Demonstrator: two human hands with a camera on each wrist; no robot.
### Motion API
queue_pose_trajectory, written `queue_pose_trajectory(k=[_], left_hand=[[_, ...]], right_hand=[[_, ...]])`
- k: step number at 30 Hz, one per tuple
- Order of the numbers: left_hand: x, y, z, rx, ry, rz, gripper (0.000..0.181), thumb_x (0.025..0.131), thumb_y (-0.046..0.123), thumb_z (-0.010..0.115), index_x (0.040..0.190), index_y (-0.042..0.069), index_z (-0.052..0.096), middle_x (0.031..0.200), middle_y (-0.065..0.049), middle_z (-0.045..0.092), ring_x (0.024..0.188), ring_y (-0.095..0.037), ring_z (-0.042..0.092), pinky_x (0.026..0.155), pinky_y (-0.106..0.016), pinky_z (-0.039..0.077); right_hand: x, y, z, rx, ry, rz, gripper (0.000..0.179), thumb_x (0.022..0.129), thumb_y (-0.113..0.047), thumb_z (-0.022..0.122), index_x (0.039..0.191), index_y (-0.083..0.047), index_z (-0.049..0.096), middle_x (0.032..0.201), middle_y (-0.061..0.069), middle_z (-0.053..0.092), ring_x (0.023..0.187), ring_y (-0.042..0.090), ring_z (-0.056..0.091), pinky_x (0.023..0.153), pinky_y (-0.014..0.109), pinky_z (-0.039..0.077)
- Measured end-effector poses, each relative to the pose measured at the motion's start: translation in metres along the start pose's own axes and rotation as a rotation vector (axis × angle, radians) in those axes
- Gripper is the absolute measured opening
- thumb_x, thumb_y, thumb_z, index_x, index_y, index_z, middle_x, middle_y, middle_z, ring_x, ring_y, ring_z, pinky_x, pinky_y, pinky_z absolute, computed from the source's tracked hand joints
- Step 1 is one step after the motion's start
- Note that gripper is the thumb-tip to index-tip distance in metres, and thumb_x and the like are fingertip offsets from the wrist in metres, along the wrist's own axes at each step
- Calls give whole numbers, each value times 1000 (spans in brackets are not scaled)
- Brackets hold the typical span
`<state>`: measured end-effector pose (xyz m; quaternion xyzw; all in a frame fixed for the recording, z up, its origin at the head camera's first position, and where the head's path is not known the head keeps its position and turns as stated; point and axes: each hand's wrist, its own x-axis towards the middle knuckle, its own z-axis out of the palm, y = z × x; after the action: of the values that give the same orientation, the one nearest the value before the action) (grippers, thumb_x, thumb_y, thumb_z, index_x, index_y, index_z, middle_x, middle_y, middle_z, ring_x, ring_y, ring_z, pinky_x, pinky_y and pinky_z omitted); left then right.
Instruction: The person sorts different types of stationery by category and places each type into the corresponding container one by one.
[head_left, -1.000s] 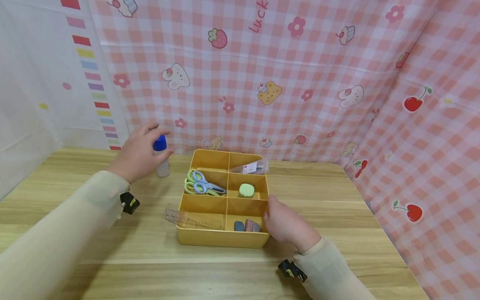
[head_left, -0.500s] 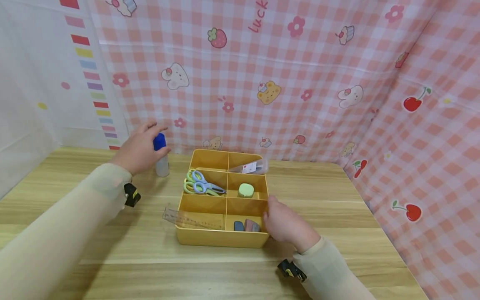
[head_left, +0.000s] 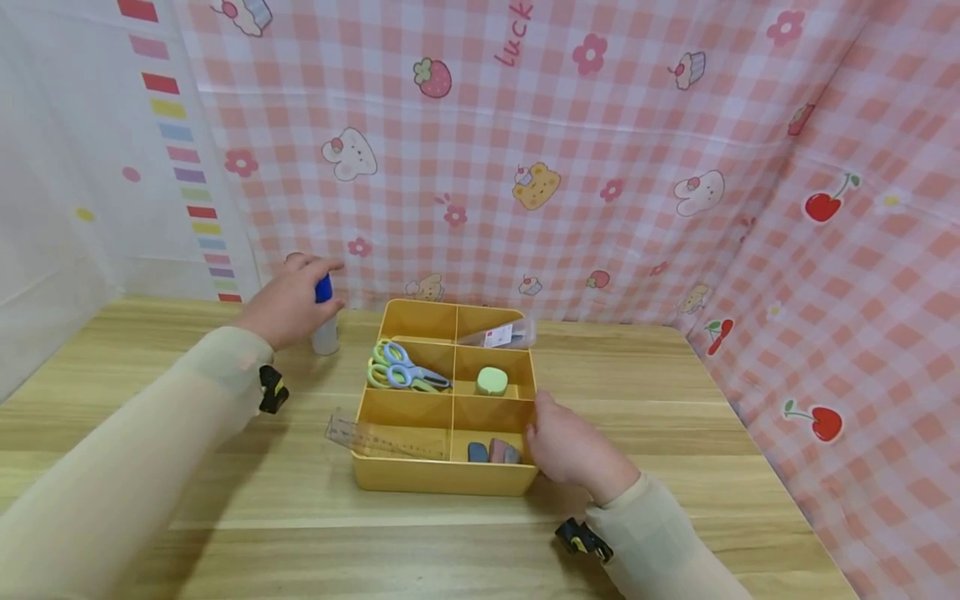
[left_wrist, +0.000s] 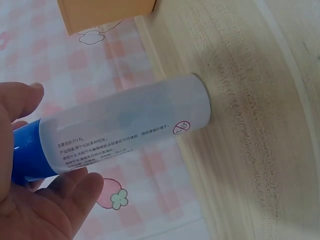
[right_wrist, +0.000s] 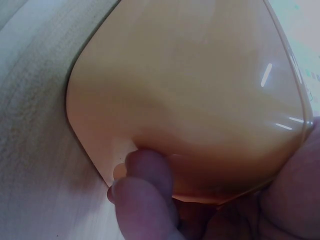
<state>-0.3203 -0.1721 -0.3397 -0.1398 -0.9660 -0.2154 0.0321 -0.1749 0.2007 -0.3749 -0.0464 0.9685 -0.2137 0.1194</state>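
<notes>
A glue bottle (left_wrist: pixel 125 120) with a blue cap (head_left: pixel 323 289) stands upright on the table, left of the yellow compartment box (head_left: pixel 446 477). My left hand (head_left: pixel 288 304) is around the cap. In the left wrist view its fingers and thumb lie on either side of the cap, loosely, with gaps showing beside the bottle. At the box's front right side, my right hand (head_left: pixel 573 446) holds the wall. Its bent fingers (right_wrist: pixel 147 195) press the outer face in the right wrist view, and the rim partly disappears behind the hand.
Inside the box lie scissors (head_left: pixel 401 367), a clear ruler (head_left: pixel 345 432) poking out over the left wall, a light green rounded block (head_left: pixel 492 382), small eraser-like blocks (head_left: pixel 498 451) and a clear packet (head_left: pixel 502 335). A pink checked cloth (head_left: pixel 465 125) hangs behind the table.
My left hand has shifted slightly right and closer about the blue cap, covering more of it. The bottle, the box and my right hand hold their places.
</notes>
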Motion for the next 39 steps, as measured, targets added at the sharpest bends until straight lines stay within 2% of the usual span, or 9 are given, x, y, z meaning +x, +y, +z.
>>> queue_pose_trajectory(k=[9,17,26,39], left_hand=[[1,-2,8,-30,7,-25,55,108,26,57,159,13,42,150,-30,35,122,-50,57,102,-66,53],[3,-7,11,-55,-5,-38,52,109,26,54,159,16,41,152,-32,40,131,-52,53,102,-68,52],[4,-8,13,-61,0,-42,51,109,25,54,158,16,42,149,-30,44,130,-49,52,103,-68,51],[3,-8,12,-52,-6,-36,51,109,25,54,158,17,41,149,-31,44,129,-50,54,103,-68,51]], right_hand=[[0,0,0,-8,1,1,43,107,-11,48,143,11,42,115,25,66,76,23,62,57,32,49],[1,0,-1,4,-13,10,45,108,-12,47,146,11,40,122,25,65,77,23,61,57,32,49],[2,1,0,10,-18,17,46,108,-12,47,147,11,39,121,25,65,77,23,61,57,32,49],[1,1,-1,-24,-6,2,44,107,-12,48,144,11,41,123,27,66,86,26,63,66,36,53]])
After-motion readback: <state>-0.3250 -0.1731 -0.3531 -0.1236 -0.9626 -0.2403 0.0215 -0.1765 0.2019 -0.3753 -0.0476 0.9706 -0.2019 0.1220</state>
